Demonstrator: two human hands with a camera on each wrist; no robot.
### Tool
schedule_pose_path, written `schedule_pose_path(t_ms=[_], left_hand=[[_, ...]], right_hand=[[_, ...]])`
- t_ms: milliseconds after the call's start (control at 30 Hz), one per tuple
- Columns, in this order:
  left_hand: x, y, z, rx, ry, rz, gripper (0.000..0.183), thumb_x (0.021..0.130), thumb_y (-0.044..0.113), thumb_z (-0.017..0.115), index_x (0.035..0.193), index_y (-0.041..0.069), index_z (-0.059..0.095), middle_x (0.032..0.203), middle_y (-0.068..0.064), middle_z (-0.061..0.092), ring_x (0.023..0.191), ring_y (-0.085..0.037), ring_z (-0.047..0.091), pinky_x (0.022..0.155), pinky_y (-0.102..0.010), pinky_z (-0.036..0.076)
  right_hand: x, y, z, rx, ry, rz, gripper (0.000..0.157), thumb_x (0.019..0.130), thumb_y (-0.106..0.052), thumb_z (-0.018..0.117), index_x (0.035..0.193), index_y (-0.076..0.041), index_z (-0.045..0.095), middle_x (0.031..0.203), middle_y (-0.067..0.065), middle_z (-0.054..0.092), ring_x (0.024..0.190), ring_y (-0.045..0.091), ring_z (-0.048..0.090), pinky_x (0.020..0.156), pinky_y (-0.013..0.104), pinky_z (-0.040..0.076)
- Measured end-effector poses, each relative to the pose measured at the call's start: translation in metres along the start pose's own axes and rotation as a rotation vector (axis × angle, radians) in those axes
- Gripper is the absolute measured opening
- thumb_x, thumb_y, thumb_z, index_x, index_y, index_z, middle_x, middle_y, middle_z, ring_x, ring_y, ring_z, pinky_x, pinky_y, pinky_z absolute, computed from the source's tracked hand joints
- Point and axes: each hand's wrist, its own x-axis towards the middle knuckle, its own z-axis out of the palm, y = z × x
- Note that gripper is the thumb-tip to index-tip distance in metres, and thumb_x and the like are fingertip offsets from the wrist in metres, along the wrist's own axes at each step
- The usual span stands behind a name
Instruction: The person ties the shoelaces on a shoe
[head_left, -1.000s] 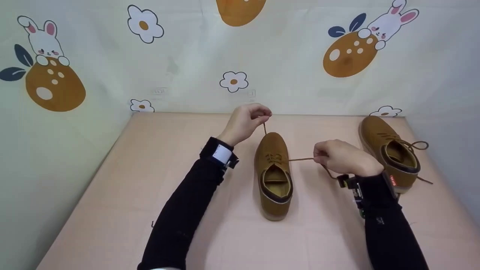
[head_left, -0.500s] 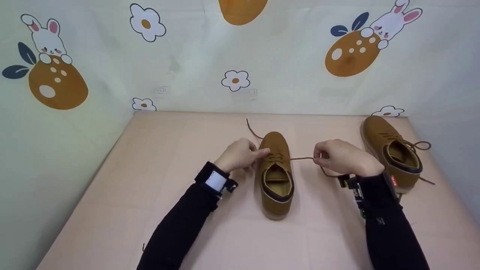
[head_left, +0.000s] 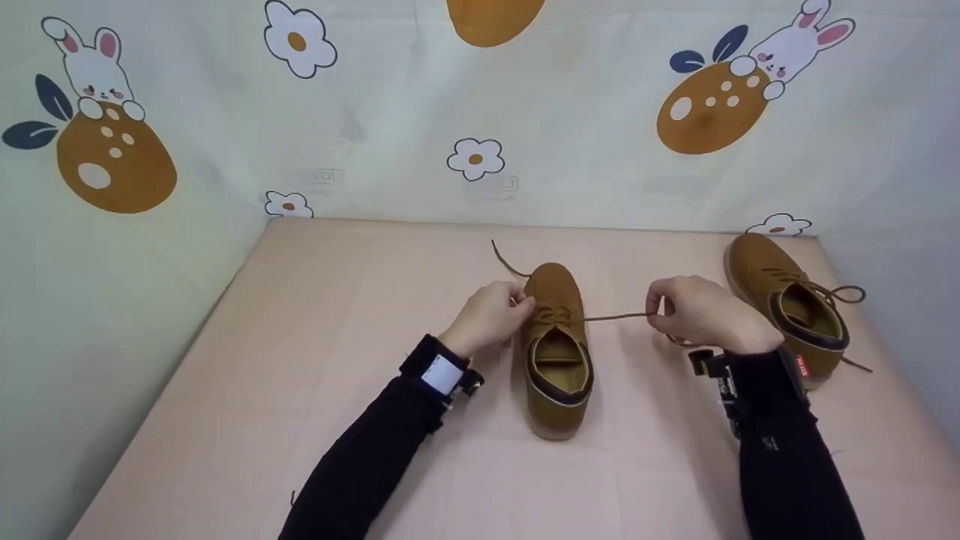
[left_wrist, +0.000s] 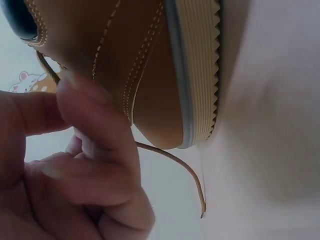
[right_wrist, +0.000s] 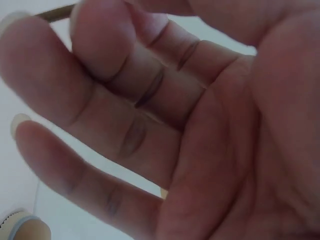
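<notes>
A brown lace-up shoe (head_left: 556, 409) stands in the middle of the table, toe away from me. My left hand (head_left: 487, 319) is at its left side, thumb and index finger pinching a brown shoelace (left_wrist: 175, 159) close to the eyelets; the loose end hangs past the toe in the left wrist view. To the right of the shoe, my right hand (head_left: 701, 311) pinches the other lace (head_left: 616, 317), drawn straight out sideways from the eyelets. Only a short bit of that lace shows at the fingertips in the right wrist view. The laces cross the shoe's tongue without a bow.
A second brown shoe (head_left: 766, 262) stands at the back right, beyond my right wrist, its lace looped at the top. A patterned cloth wall (head_left: 405, 112) rises behind the pink table top (head_left: 360, 300).
My left hand let go of the lace end beyond the toe, came back to the shoe's left side and closed on the lace there. My right hand moved slightly right, still holding its lace.
</notes>
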Motion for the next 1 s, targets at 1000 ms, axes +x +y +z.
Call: schedule_pose_path(t_ms=[1000], left_hand=[[0.000,-0.004,-0.002,0.058,0.034,0.081,0.028,0.096,0.024,0.064,0.073,0.010,0.064,0.066,0.006,0.053,0.057,-0.010,0.048,0.054,-0.023,0.039]], right_hand=[[0.129,-0.110,-0.008,-0.043,0.138,-0.411,0.007,0.088,-0.002,0.069,0.095,-0.005,0.070,0.091,0.008,0.074,0.085,0.023,0.071,0.079,0.039,0.055]])
